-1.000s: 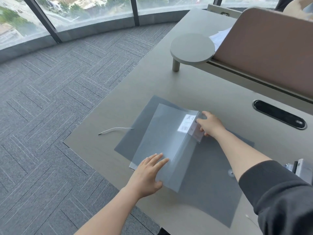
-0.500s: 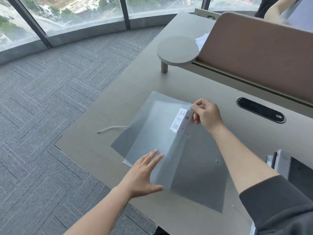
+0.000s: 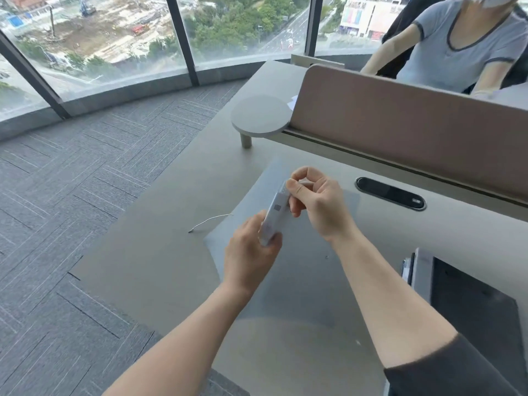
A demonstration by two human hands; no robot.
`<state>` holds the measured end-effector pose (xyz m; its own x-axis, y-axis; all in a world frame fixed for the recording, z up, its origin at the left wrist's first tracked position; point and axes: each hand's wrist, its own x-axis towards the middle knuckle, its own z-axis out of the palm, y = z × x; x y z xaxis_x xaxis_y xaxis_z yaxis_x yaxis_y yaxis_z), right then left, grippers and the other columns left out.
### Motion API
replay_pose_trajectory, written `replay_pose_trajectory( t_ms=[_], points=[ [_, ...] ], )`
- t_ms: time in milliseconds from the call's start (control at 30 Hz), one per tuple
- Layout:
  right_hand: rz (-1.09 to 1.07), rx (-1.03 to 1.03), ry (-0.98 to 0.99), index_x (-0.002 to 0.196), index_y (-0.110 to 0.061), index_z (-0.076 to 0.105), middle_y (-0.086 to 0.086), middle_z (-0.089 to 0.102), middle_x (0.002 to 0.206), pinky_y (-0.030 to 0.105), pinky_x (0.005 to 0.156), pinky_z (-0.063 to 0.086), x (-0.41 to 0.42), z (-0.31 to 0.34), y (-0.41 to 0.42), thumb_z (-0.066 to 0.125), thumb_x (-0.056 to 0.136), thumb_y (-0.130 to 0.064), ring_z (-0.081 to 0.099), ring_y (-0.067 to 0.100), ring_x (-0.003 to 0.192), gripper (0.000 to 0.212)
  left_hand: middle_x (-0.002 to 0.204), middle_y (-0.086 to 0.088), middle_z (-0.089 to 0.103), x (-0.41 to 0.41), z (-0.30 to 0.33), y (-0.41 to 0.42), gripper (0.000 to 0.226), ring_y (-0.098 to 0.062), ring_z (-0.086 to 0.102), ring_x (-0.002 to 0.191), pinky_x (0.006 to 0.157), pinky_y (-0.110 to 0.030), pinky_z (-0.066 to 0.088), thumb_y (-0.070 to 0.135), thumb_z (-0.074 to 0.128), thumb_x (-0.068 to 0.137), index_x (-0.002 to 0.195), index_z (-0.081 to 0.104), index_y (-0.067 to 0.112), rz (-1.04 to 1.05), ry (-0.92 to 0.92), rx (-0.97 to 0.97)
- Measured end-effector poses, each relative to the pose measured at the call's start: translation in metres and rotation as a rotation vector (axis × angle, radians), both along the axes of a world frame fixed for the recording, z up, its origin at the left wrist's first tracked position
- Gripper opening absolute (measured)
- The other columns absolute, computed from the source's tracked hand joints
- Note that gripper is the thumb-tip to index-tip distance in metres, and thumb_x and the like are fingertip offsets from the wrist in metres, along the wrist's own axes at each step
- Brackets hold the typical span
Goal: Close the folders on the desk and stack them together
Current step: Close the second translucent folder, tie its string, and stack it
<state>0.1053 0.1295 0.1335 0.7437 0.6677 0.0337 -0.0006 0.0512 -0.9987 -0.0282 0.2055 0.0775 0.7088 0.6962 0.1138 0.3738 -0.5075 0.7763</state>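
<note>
Both hands hold a translucent grey folder with a white label up off the desk; it shows almost edge-on. My left hand grips its lower end. My right hand pinches its upper end between thumb and fingers. Under the hands a second grey folder lies flat on the desk, partly hidden by my forearms.
A thin white wire lies left of the folders. A round shelf and a brown partition stand at the back, with a black cable slot in front. A dark binder sits at the right. A person sits behind the partition.
The translucent folder came up off the flat one and now stands nearly edge-on. My left hand went from pressing flat to gripping it. The view tilted up.
</note>
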Motion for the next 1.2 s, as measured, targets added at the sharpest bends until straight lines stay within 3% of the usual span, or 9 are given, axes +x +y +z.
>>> replay_pose_trajectory(
  t_ms=[100, 233, 433, 567, 700, 833, 933, 1033, 1200],
  points=[
    [0.043, 0.038, -0.014, 0.084, -0.019, 0.057, 0.005, 0.055, 0.054, 0.032, 0.054, 0.042, -0.005, 0.007, -0.004, 0.057, 0.093, -0.01, 0.046, 0.024, 0.051, 0.012, 0.056, 0.012, 0.045, 0.001, 0.007, -0.005, 0.012, -0.013, 0.04, 0.055, 0.056, -0.028, 0.032, 0.014, 0.066, 0.082, 0.084, 0.057, 0.023, 0.055, -0.056, 0.023],
    [-0.058, 0.002, -0.086, 0.11, -0.022, 0.058, 0.004, 0.057, 0.065, 0.033, 0.058, 0.048, -0.004, 0.016, -0.022, 0.055, 0.095, -0.008, 0.052, 0.023, 0.057, 0.02, 0.051, 0.009, 0.038, 0.004, 0.02, -0.003, 0.034, -0.01, 0.034, 0.049, 0.048, -0.023, 0.029, 0.011, 0.066, 0.083, 0.067, 0.042, 0.028, 0.064, -0.156, -0.07],
    [-0.479, -0.122, -0.124, 0.116, -0.028, 0.058, -0.004, 0.06, 0.087, 0.037, 0.074, 0.054, 0.017, 0.0, -0.06, 0.055, 0.091, -0.012, 0.056, 0.011, 0.074, 0.03, 0.071, -0.007, 0.058, 0.009, 0.06, 0.02, 0.026, -0.017, 0.052, 0.065, 0.056, -0.041, 0.046, 0.023, 0.075, 0.075, 0.074, 0.057, 0.005, 0.076, -0.382, -0.425],
    [-0.459, -0.197, -0.028, 0.131, -0.021, 0.053, 0.001, 0.06, 0.115, 0.009, 0.079, 0.042, 0.028, -0.016, -0.081, 0.056, 0.095, -0.021, 0.058, 0.006, 0.097, 0.036, 0.075, -0.002, 0.072, 0.011, 0.082, 0.035, 0.012, -0.021, 0.064, 0.063, 0.063, -0.036, 0.054, 0.014, 0.074, 0.071, 0.073, 0.073, 0.025, 0.029, -0.477, -0.637],
    [-0.238, -0.174, 0.117, 0.128, -0.017, 0.058, -0.001, 0.064, 0.128, 0.032, 0.103, 0.043, 0.033, -0.033, -0.093, 0.054, 0.096, -0.033, 0.058, 0.014, 0.121, 0.036, 0.081, -0.004, 0.076, 0.011, 0.073, 0.04, 0.017, -0.019, 0.069, 0.062, 0.059, -0.032, 0.059, 0.011, 0.072, 0.069, 0.082, 0.076, 0.021, -0.064, -0.418, -0.859],
    [-0.074, -0.221, 0.244, 0.109, -0.021, 0.07, -0.008, 0.072, 0.116, 0.034, 0.101, 0.042, 0.031, -0.051, -0.108, 0.051, 0.095, -0.047, 0.062, 0.015, 0.114, 0.035, 0.091, -0.012, 0.075, 0.009, 0.046, 0.041, 0.027, -0.027, 0.07, 0.069, 0.067, -0.04, 0.06, 0.013, 0.072, 0.068, 0.095, 0.074, 0.016, -0.036, -0.299, -0.983],
    [-0.044, -0.356, 0.292, 0.091, -0.024, 0.069, -0.007, 0.071, 0.087, 0.032, 0.078, 0.042, 0.026, -0.062, -0.118, 0.055, 0.083, -0.054, 0.063, 0.018, 0.087, 0.034, 0.092, -0.015, 0.074, 0.007, 0.021, 0.04, 0.028, -0.029, 0.07, 0.069, 0.068, -0.041, 0.06, 0.013, 0.072, 0.068, 0.096, 0.073, 0.013, 0.023, -0.231, -1.021],
    [-0.038, -0.428, 0.325, 0.085, -0.013, 0.054, 0.006, 0.053, 0.074, 0.028, 0.057, 0.036, 0.021, -0.079, -0.122, 0.06, 0.087, -0.043, 0.05, 0.019, 0.064, 0.03, 0.089, -0.016, 0.073, 0.007, -0.006, 0.037, 0.021, -0.029, 0.069, 0.066, 0.065, -0.042, 0.059, 0.008, 0.072, 0.073, 0.094, 0.072, 0.012, 0.085, -0.172, -1.037],
    [0.07, -0.574, 0.389, 0.078, -0.015, 0.052, -0.001, 0.055, 0.061, 0.018, 0.042, 0.036, 0.011, -0.107, -0.125, 0.058, 0.095, -0.026, 0.051, 0.008, 0.043, 0.022, 0.087, -0.018, 0.071, 0.004, -0.046, 0.039, 0.013, -0.03, 0.065, 0.067, 0.067, -0.042, 0.058, 0.002, 0.065, 0.083, 0.09, 0.07, 0.011, 0.185, -0.056, -1.003]
  ],
)
